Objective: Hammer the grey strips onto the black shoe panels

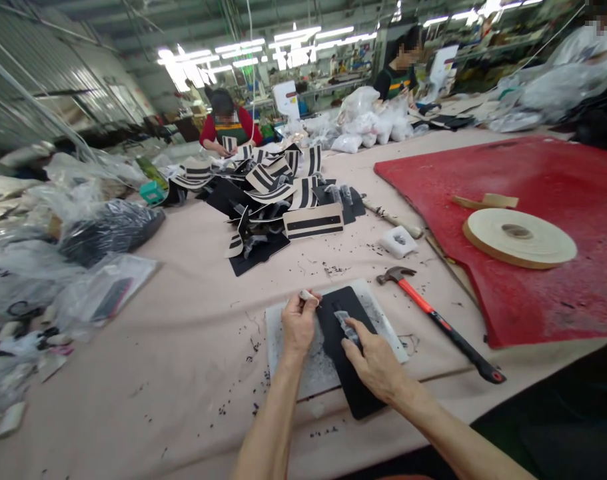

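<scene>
A black flat piece (344, 373) lies on a scuffed white cutting pad (383, 327) near the table's front edge. My left hand (298, 323) is closed, pinching a small pale object between its fingertips at the piece's upper left corner. My right hand (373, 360) rests on the black piece, fingers closed on a small grey metal tool (346, 327) that stands against it.
A hammer (436, 317) with an orange-red and black handle lies right of the pad. A red mat (533, 293) carries a roll of tan tape (520, 237). A heap of black-and-cream striped pieces (278, 190) sits behind. Plastic bags (83, 227) crowd the left. Other people work at the far end.
</scene>
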`<state>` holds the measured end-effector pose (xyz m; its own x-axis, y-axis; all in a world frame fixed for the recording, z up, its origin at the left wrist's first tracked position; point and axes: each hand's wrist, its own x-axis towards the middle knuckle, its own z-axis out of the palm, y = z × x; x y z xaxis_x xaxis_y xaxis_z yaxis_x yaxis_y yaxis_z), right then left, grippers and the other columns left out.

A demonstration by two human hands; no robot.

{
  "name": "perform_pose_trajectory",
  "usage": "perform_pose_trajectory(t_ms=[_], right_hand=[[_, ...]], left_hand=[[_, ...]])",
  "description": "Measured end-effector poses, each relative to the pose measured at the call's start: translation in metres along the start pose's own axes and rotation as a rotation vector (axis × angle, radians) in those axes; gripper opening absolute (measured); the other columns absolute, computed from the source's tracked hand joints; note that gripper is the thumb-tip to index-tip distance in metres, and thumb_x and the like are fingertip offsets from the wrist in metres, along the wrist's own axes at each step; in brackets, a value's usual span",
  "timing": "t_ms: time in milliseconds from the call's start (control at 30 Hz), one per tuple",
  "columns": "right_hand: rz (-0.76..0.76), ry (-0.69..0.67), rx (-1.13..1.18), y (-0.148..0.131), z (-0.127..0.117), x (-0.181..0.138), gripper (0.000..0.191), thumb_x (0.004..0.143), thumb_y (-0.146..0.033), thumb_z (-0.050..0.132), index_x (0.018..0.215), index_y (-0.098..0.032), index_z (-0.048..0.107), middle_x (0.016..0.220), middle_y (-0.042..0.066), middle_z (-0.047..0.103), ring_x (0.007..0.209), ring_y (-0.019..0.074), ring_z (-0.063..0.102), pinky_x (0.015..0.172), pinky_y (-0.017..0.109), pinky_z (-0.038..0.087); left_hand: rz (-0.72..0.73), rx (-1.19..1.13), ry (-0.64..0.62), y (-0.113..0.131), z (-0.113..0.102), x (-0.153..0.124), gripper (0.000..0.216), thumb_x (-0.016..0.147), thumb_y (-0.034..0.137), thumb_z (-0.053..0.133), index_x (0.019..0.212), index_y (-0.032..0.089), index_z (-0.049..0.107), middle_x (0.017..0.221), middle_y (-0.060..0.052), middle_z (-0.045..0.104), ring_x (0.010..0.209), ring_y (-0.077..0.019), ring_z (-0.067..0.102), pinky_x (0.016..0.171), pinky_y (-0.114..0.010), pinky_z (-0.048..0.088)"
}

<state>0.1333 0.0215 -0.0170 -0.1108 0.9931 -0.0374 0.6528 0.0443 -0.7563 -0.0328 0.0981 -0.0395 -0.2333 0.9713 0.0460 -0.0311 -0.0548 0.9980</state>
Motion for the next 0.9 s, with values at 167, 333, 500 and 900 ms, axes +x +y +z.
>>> perform_pose_trajectory(t_ms=[167,333,500,900], right_hand=[[0.049,-0.066,-0.018,0.002,0.003,0.006,0.057,0.097,-0.039,0.039,0.138,-0.002,0.053,0.125,0.025,0.066,0.116,0.0355,0.065,0.099,0.049,0.049],[0.039,-0.089,-0.022,0.006,0.0,0.011,0.054,0.097,-0.04,0.041,0.135,-0.005,0.056,0.124,0.022,0.068,0.114,0.0339,0.067,0.099,0.046,0.05],[0.002,-0.058,-0.056,0.012,0.004,0.01,0.052,0.097,-0.041,0.044,0.134,-0.008,0.057,0.119,0.021,0.071,0.108,0.0331,0.069,0.095,0.044,0.052],[-0.013,-0.091,-0.019,0.012,0.001,0.008,0.055,0.097,-0.042,0.044,0.139,-0.008,0.053,0.121,0.021,0.07,0.108,0.0337,0.069,0.093,0.043,0.052]], left_hand=[[0.01,0.009,-0.078,-0.015,0.032,0.006,0.021,0.086,0.033,0.066,0.098,0.016,0.067,0.093,-0.008,0.077,0.088,-0.0197,0.073,0.085,-0.033,0.057],[0.013,0.033,-0.096,-0.022,0.031,0.005,0.021,0.089,0.037,0.064,0.094,0.016,0.067,0.092,-0.008,0.077,0.087,-0.0198,0.073,0.082,-0.031,0.057],[0.006,0.089,-0.117,-0.02,0.032,0.005,0.022,0.089,0.038,0.064,0.094,0.017,0.069,0.092,-0.007,0.077,0.087,-0.0197,0.073,0.083,-0.031,0.056],[0.111,0.319,-0.087,-0.012,0.042,0.002,0.015,0.089,0.031,0.06,0.091,0.019,0.068,0.087,-0.004,0.077,0.079,-0.0178,0.071,0.077,-0.027,0.054]])
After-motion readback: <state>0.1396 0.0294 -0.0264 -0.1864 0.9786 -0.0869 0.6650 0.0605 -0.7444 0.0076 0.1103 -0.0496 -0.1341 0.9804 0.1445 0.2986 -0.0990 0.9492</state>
